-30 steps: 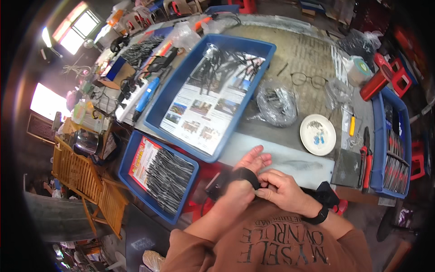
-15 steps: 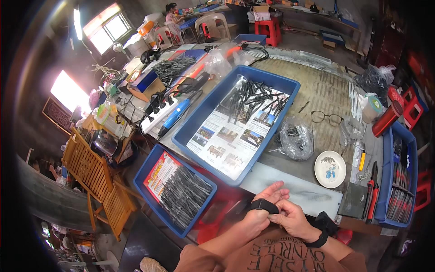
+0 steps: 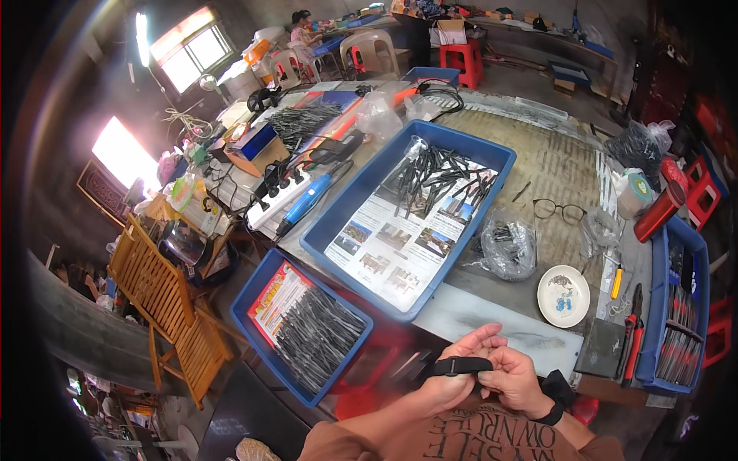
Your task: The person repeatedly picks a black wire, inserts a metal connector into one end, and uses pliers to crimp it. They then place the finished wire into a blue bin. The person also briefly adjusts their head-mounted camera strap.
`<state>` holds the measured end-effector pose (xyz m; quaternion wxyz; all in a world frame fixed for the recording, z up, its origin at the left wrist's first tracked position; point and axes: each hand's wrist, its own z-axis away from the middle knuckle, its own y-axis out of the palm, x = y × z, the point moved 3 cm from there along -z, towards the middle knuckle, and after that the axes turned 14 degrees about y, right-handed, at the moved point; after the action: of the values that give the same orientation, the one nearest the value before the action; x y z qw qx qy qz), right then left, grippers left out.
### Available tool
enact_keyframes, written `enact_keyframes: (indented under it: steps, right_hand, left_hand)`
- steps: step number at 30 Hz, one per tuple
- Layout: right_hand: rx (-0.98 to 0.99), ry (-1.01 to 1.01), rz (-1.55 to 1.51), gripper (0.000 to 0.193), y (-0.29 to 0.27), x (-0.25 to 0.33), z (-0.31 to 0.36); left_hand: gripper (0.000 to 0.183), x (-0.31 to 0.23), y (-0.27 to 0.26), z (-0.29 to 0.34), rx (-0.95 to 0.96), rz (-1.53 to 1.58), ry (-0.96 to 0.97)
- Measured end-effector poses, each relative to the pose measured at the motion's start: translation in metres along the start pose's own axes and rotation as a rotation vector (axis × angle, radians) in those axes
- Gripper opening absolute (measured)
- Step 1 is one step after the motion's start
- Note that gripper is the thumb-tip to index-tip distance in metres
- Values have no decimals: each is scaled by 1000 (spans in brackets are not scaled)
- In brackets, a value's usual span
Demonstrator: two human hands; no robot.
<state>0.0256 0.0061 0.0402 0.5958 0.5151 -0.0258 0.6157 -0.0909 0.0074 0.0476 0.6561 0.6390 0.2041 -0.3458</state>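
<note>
Palm up, my left hand [image 3: 444, 390] is open, its fingers stretched out over the front edge of the table. A black strap [image 3: 463, 366] lies across it near the wrist. My right hand [image 3: 513, 378] is closed, pinching the strap's end between thumb and fingers. A black band [image 3: 553, 415] is around my right wrist. Just beyond my hands lies a pale glass-like board [image 3: 492, 313] with a dark smudge. To the left stands a blue tray [image 3: 415, 313] with printed sheets and black, thin pieces.
Lower left is a smaller blue bin [image 3: 314, 399] of black strips. To the right are a white dish [image 3: 563, 311], pliers [image 3: 632, 338], a yellow-handled screwdriver [image 3: 616, 284], eyeglasses [image 3: 560, 210], a plastic bag [image 3: 509, 244], a red flask [image 3: 659, 211] and another blue bin [image 3: 644, 346].
My right hand has drawn the strap's end to the right, so more of the strap shows stretched between my hands. The whole view has shifted slightly.
</note>
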Motion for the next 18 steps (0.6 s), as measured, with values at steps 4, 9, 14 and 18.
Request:
enact_keyframes:
  steps: [4, 9, 14, 18]
  right_hand:
    - [-14, -82, 20, 7, -5, 4, 4]
    - [11, -144, 46, 8, -9, 6, 10]
    - [-3, -192, 44, 10, -11, 8, 12]
    - [-20, -185, -18, 11, -12, 7, 11]
  left_hand:
    - [46, -1, 4, -2, 134, -185, 50]
    - [54, 7, 6, -4, 157, 69, -23]
    - [57, 6, 10, -1, 199, -178, 83]
    - [57, 3, 13, 3, 201, -279, 179]
